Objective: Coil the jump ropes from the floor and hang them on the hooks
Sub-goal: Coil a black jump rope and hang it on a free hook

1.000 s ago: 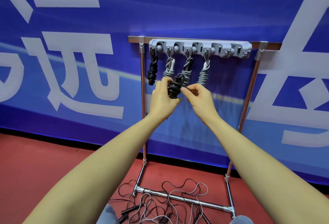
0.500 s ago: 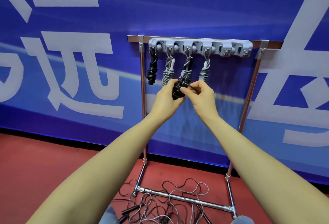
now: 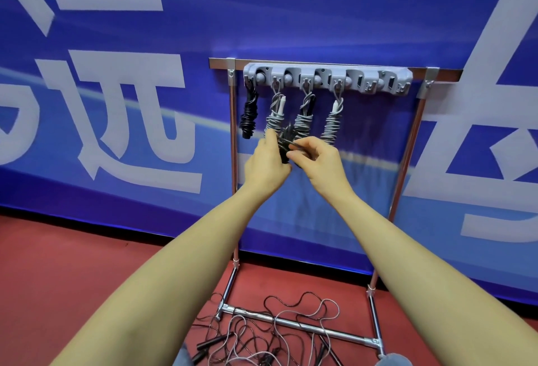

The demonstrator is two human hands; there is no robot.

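Both hands (image 3: 291,159) round black coil (image 3: 286,140) — gripped.

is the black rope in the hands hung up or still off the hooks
Off the hooks: the black coiled rope sits gripped between left hand and right hand, below the hook rail.

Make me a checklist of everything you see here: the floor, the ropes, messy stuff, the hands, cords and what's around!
Surface: red floor.
Job's things: four coiled ropes hang on the grey hook rail, one black, three grey; its right-end hooks are free. A black coil is in the hands.
Clutter: nothing seen.
Grippers: left hand grips the black coil; right hand pinches its rope end.
Cables: loose ropes tangled at the metal stand.
Surroundings: blue banner behind.
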